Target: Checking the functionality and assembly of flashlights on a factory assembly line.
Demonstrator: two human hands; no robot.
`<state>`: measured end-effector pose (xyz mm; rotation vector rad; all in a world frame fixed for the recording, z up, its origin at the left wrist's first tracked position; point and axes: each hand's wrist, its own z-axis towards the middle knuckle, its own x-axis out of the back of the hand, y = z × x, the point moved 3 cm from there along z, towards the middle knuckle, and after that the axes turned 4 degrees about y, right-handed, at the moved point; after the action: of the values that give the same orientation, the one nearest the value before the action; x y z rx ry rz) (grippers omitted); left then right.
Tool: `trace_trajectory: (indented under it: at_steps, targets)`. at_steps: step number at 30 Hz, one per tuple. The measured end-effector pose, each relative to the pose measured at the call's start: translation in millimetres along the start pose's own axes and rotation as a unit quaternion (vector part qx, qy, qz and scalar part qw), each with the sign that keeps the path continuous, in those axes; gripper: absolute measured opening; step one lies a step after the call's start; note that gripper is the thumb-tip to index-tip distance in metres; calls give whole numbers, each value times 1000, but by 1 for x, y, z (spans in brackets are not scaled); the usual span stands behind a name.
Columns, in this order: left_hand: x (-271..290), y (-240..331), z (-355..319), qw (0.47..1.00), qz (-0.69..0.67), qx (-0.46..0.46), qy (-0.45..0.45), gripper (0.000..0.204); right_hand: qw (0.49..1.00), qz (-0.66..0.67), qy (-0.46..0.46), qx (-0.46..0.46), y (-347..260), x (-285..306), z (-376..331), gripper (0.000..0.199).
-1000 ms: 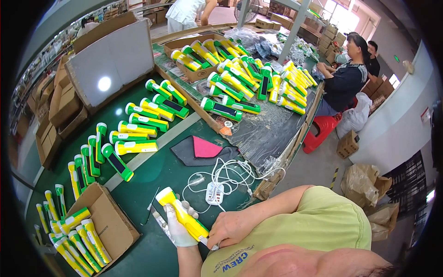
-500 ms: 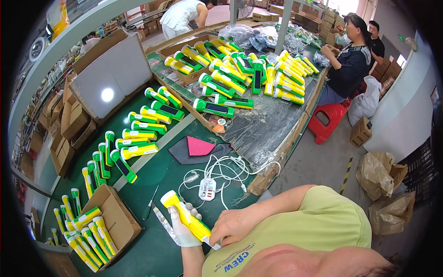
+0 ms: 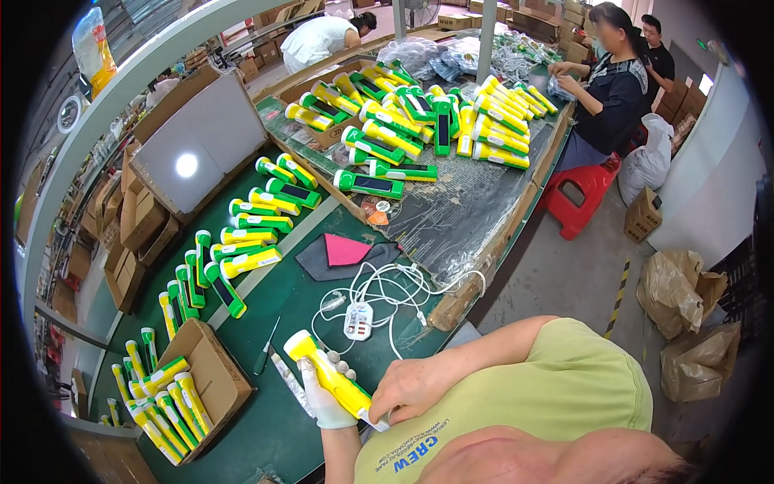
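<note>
Gleaming yellow torch (image 3: pixel 326 373), green-trimmed

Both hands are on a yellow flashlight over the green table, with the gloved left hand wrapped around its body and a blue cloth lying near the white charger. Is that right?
Not quite: the head view shows the cloth near the white charger is pink, not blue. The rest holds: the gloved left hand wraps the yellow flashlight, the right hand at its rear end, over the green table.
</note>
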<state>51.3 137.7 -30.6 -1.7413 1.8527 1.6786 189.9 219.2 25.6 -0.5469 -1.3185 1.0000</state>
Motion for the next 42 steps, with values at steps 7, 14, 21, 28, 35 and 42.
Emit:
trace_trajectory:
  at_steps: [7, 14, 21, 28, 35, 42]
  targets:
    - [6, -4, -6, 1000, -7, 6, 4, 39, 1000, -3, -3, 1, -5, -6, -4, 24]
    - [3, -7, -8, 1000, 0, 1, 4, 40, 1000, -5, 15, -8, -1, -12, -11, 22]
    - [-11, 3, -1, 999, 27, -34, 10, 38, 1000, -13, 1, -19, 2, -9, -17, 22]
    - [-32, 23, 48, 998, 45, -21, -41, 39, 992, -6, 126, 18, 17, 0, -7, 21]
    - [-44, 42, 93, 998, 35, -25, -44, 37, 983, -92, 156, 0, 21, 20, 9, 19]
    - [-40, 55, 97, 999, 10, -16, -41, 38, 986, -75, 141, -46, 33, 22, 20, 19]
